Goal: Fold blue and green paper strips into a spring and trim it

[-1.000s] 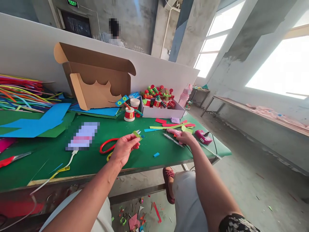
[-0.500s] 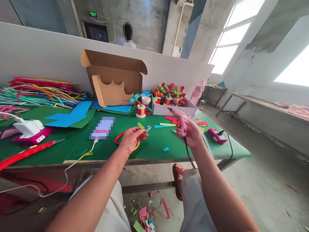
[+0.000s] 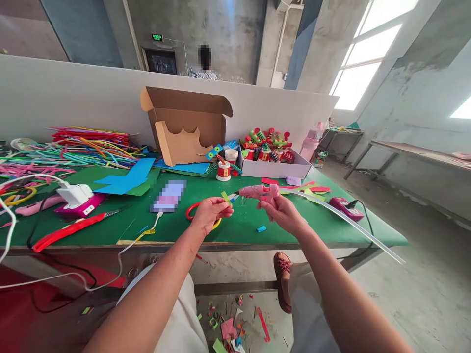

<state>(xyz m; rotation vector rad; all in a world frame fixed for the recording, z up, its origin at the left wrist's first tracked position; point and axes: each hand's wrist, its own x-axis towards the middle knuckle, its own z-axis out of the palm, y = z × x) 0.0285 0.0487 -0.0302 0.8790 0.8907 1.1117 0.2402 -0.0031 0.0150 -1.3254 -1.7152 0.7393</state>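
My left hand (image 3: 212,214) pinches a small light-green paper strip (image 3: 225,196) between thumb and fingers, with a bit of blue beside it. In my right hand (image 3: 284,214) is a pink hot glue gun (image 3: 257,192), its nozzle pointing left, close to the strip; whether they touch I cannot tell. A long clear glue stick (image 3: 346,223) sticks out of the gun's rear. Partly hidden beneath my left hand, scissors (image 3: 190,210) with red and yellow handles lie on the green table. A small blue paper piece (image 3: 261,229) rests between my hands.
Behind my hands stand a red-and-white paper-cup figure (image 3: 223,171) and a white box (image 3: 274,169) of similar figures. A cardboard box (image 3: 189,110) stands further back. Left are a phone (image 3: 168,196), a red-handled knife (image 3: 69,231) and pipe cleaners (image 3: 84,154). A purple power socket (image 3: 346,208) sits right.
My right hand has swung the glue gun leftward and levelled it, bringing the nozzle to the strip in my left hand. The view has shifted slightly left.
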